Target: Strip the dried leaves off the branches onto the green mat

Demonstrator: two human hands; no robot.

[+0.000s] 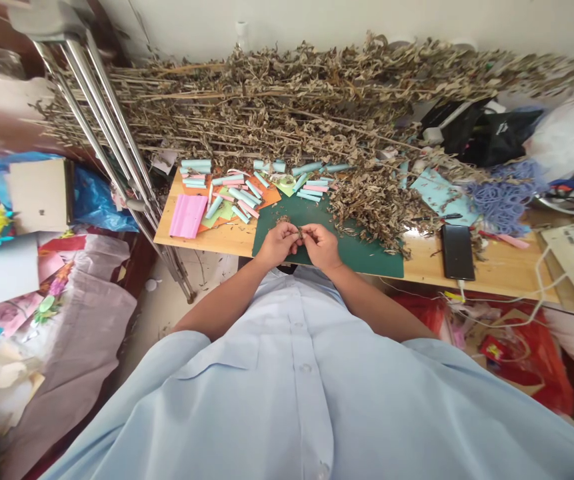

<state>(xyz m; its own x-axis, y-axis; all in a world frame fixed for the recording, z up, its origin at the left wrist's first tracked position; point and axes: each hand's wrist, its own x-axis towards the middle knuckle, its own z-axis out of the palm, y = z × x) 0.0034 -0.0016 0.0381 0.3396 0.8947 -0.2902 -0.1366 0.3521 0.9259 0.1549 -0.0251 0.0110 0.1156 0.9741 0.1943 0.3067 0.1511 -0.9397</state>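
Scrap of dried leaf point(300, 232) is at the fingertips, over the green mat point(361, 259), close to the near table edge. Too small and half covered to be sure, but its long axis looks roughly crosswise, one end toward each hand; can't tell which end is the tip. Left hand point(280, 244): thumb and index pinched together on it, other fingers curled in. Right hand point(323, 247): same pinch from the other side, nearly no gap between thumb and index; the two sets of fingertips about meet. Loose leaf pile point(367, 207) lies on the mat, beyond and right of the right hand. Dried stalks point(267, 107) run left-right along the back, long axes about parallel to the wall. Blue and pink paper rolls point(244, 200) lie left of the mat at mixed angles. Phone point(458, 252) is right of the mat, long axis pointing away from the person, cable at its near end.
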